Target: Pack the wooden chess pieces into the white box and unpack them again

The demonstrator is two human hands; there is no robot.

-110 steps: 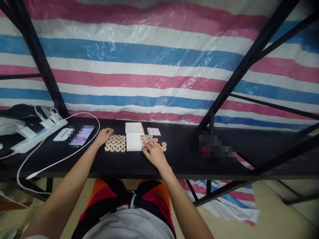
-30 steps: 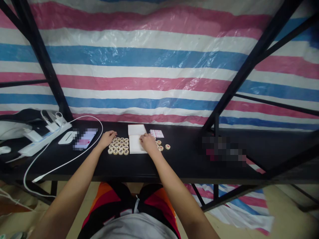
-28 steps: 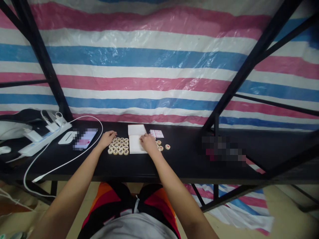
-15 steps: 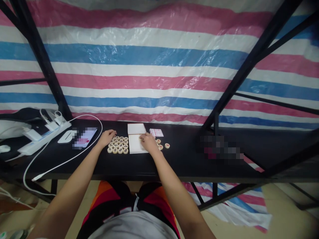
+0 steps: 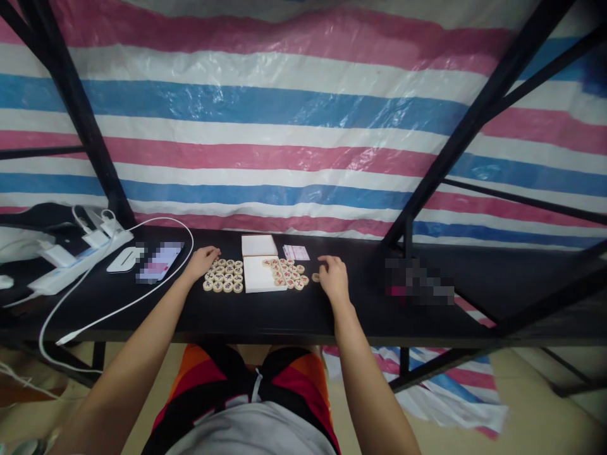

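Several black-marked xiangqi pieces [image 5: 227, 277] stand in close rows left of an open white box [image 5: 258, 275]. My left hand [image 5: 203, 262] rests at the far left corner of these rows, fingers stretched out and nothing seen in its grip. Red-marked xiangqi pieces [image 5: 291, 273] form a cluster at the box's right side, some of them inside it. Apart from that cluster lies a single xiangqi piece [image 5: 315, 277], partly covered. Over its right edge my right hand [image 5: 334, 278] reaches with fingers apart; whether they touch it I cannot tell.
Small pink-and-white cards [image 5: 296, 253] lie behind the red pieces. To the left are a phone [image 5: 162, 262], a white flat device [image 5: 126, 259], a power strip [image 5: 71, 272] and a looping white cable [image 5: 118, 308]. Black frame posts [image 5: 446, 148] rise at both sides.
My right hand has left the box and moved right to the lone piece. Red pieces now show inside the box's right part. My left hand stays in place.
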